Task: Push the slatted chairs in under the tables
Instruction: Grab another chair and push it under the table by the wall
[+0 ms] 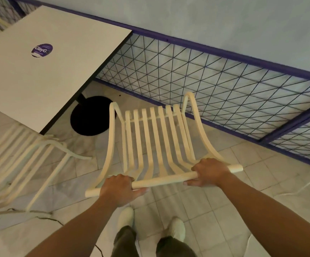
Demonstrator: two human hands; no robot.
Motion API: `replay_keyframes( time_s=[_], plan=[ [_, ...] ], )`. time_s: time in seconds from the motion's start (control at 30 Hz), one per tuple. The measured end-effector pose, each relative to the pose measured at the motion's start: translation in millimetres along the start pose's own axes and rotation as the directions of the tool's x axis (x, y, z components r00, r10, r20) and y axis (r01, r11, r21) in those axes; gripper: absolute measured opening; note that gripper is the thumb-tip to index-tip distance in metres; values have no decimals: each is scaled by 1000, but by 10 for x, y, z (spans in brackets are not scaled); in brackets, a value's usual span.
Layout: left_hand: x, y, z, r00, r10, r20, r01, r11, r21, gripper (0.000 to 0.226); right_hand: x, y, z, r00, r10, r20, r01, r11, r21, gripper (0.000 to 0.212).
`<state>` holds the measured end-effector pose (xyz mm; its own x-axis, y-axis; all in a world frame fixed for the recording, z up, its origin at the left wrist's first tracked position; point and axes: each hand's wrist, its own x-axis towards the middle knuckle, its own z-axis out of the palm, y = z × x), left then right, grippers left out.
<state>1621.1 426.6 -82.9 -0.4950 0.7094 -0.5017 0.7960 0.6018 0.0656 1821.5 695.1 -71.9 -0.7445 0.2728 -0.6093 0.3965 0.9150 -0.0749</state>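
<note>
The chair (155, 138) was cream, in parallel slats; the second chair (15, 164) matched. The table (57, 75) was white with a black edge, a purple-and-white sticker (42, 50) and a black base (91, 117). The fence (215, 80) had purple rails and dark criss-cross mesh. The floor (243, 186) was pale veined tile, the wall (224, 21) blue-grey.

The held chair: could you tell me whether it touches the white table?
Apart: the head view shows floor and the black base between the chair and the table edge.
</note>
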Motion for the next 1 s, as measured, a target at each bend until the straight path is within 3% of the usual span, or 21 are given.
replay_keyframes(
  time_s=[0.23, 0.63, 1.0],
  plan=[
    [94, 107, -33, 998, -37, 57, 30, 993, 116, 43, 70, 38, -61, 999, 3, 38, -3, 1000, -13, 38],
    [86, 65, 8, 999, -2, 51, -4, 994, 109, 50, 14, -68, -110, 997, 68, 37, -68, 997, -22, 36],
    [62, 160, -1, 996, -52, 69, 50, 998, 25, 48, 12, 54, -142, 999, 20, 47, -19, 999, -29, 36]
  ],
)
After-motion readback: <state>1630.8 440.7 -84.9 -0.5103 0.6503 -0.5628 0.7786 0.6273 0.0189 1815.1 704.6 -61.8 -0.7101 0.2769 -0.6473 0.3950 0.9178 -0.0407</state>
